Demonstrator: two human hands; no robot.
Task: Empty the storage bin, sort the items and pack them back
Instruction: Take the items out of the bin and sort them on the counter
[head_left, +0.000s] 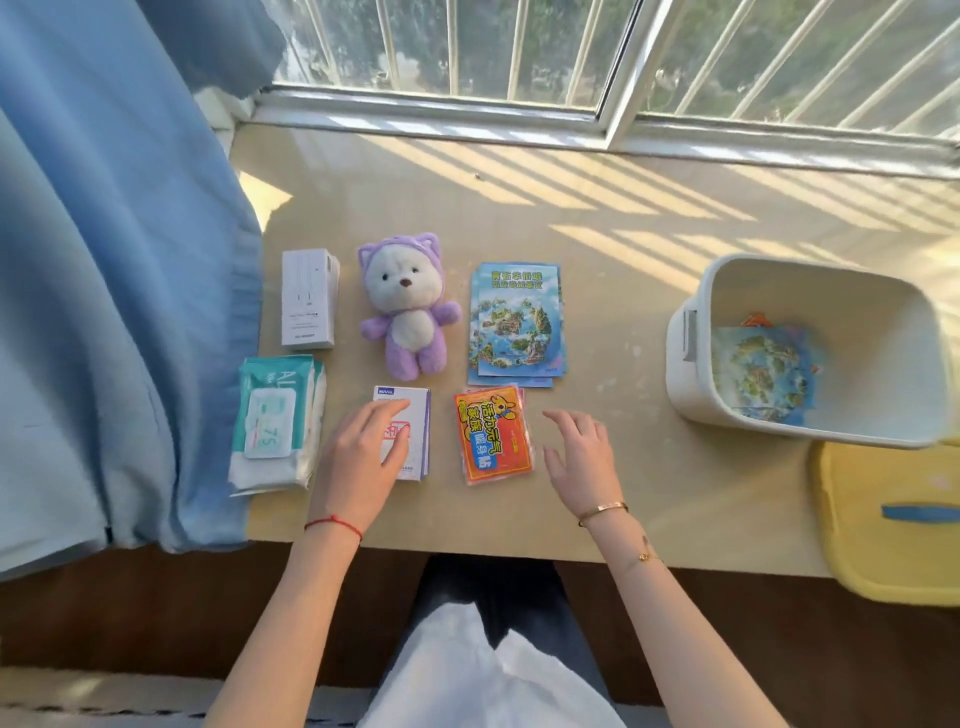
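While the storage bin (810, 353) stands at the right end of the table (597, 244), tipped with its opening turned up and toward the camera, six groups of items are laid out well to its left. One plush toy (408, 306), purple with a white face and belly, is placed on its back and serves as the middle of the layout. Just left of the plush toy one upright-lying white box (309, 299) is seen, and below that box a stack of wet-wipe packs (278, 423) is set; two packs seem to be stacked, though the exact count cannot be told. Right of the plush toy a small pile of blue map leaflets (514, 325) is spread slightly; several edges are visible, but their number cannot be counted. Below the plush toy one white medicine box (413, 431) is found, and to the lower right of the plush toy a thin stack of orange heat-patch packets (491, 434) is laid.

The left hand (363, 457) is rested flat on the white medicine box with fingers relaxed and loosely spread. The right hand (582, 457) is held just right of the orange heat-patch packets, fingers spread and slightly bent, with nothing pinched; contact with the table cannot be told.

Inside the storage bin, far right of the plush toy, at least one more blue leaflet (763, 374) is seen. One yellow lid (883, 525) is laid below the bin.
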